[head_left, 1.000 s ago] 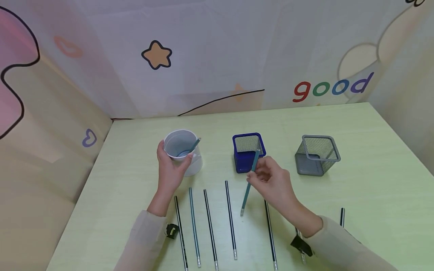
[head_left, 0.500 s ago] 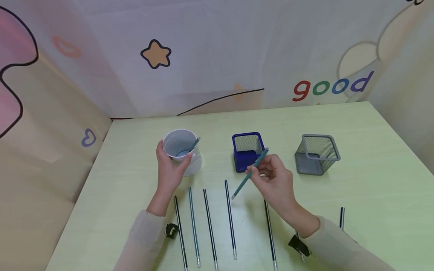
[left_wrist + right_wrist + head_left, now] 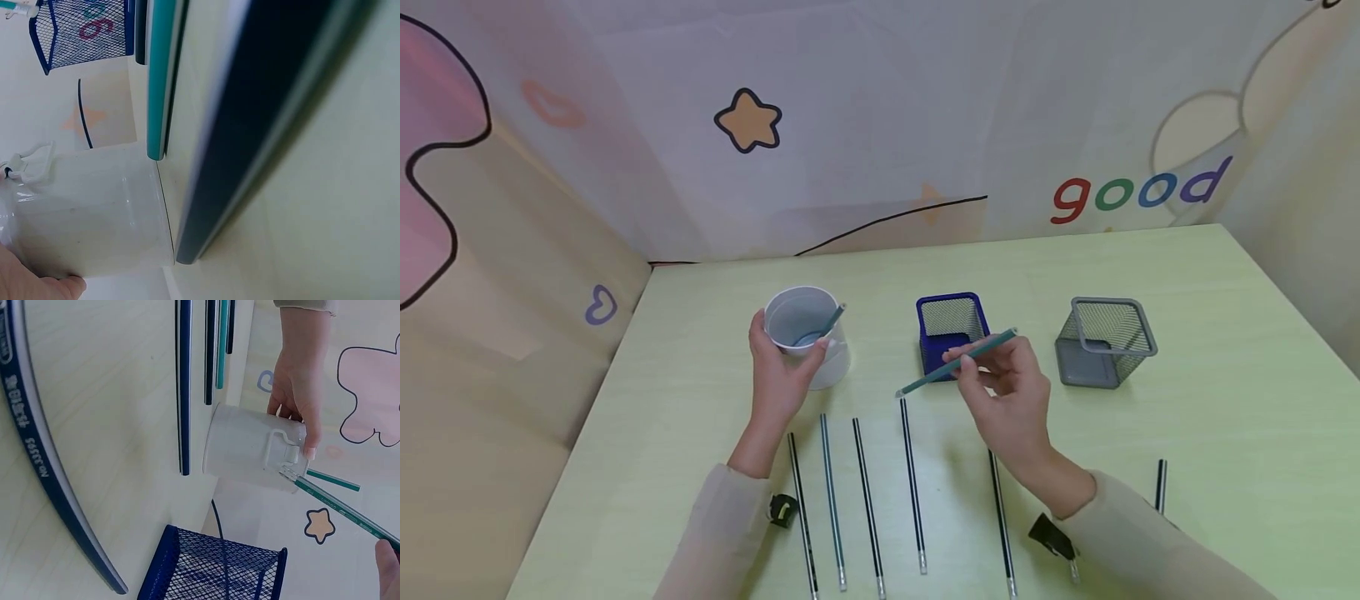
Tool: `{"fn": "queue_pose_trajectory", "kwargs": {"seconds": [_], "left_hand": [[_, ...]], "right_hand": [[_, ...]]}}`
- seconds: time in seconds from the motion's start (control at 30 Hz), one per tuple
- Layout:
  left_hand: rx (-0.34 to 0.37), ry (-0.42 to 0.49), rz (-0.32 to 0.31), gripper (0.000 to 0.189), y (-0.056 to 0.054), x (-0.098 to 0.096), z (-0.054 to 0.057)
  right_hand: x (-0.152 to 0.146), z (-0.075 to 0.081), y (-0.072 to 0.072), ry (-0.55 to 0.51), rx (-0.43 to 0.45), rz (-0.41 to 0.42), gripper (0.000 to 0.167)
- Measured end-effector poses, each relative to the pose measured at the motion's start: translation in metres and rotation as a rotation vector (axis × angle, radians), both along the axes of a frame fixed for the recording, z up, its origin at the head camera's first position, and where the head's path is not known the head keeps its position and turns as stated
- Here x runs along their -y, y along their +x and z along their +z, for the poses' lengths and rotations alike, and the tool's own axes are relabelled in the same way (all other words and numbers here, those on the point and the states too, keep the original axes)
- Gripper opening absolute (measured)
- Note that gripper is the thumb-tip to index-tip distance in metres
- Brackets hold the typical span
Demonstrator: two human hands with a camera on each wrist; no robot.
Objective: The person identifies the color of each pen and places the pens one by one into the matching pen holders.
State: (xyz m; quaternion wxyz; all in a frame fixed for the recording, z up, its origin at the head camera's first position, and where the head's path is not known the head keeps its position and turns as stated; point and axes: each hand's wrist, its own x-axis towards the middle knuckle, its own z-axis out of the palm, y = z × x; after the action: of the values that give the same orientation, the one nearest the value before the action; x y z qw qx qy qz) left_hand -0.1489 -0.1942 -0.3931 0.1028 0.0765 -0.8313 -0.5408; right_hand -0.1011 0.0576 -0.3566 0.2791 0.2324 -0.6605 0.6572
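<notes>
My left hand (image 3: 778,375) grips a whitish plastic bucket (image 3: 831,367), thumb at its rim and fingers round its left side. One teal pencil (image 3: 837,313) leans inside it, its end poking above the rim. In the right wrist view a small handle (image 3: 272,447) shows on the bucket's side. My right hand (image 3: 1009,404) pinches another teal pencil (image 3: 928,377) in the air, tilted, its eraser end pointing left toward the bucket. This hand and pencil overlap the blue mesh pencil holder (image 3: 927,337) in the head view.
A grey mesh pencil holder (image 3: 1088,372) stands at the right. In front lie several dark striped pencils (image 3: 912,492) and a teal pencil (image 3: 832,500), roughly parallel, erasers toward me. One dark pencil (image 3: 1161,483) lies partly under my right sleeve. A printed cloth (image 3: 880,125) hangs behind the table.
The pencil in my right hand has turned from nearly upright to nearly level, its eraser end swinging up and left. My left hand and the bucket have stayed in place.
</notes>
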Motion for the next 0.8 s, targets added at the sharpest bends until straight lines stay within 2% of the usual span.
{"fn": "queue_pose_trajectory", "kwargs": {"seconds": [0.27, 0.8], "left_hand": [[0.002, -0.001, 0.0, 0.093, -0.001, 0.0, 0.001], [-0.043, 0.021, -0.012, 0.09, 0.0, 0.002, 0.003]], "right_hand": [[0.005, 0.0, -0.007, -0.077, 0.002, 0.02, 0.02], [0.018, 0.007, -0.015, -0.138, 0.002, 0.026, 0.022]]}}
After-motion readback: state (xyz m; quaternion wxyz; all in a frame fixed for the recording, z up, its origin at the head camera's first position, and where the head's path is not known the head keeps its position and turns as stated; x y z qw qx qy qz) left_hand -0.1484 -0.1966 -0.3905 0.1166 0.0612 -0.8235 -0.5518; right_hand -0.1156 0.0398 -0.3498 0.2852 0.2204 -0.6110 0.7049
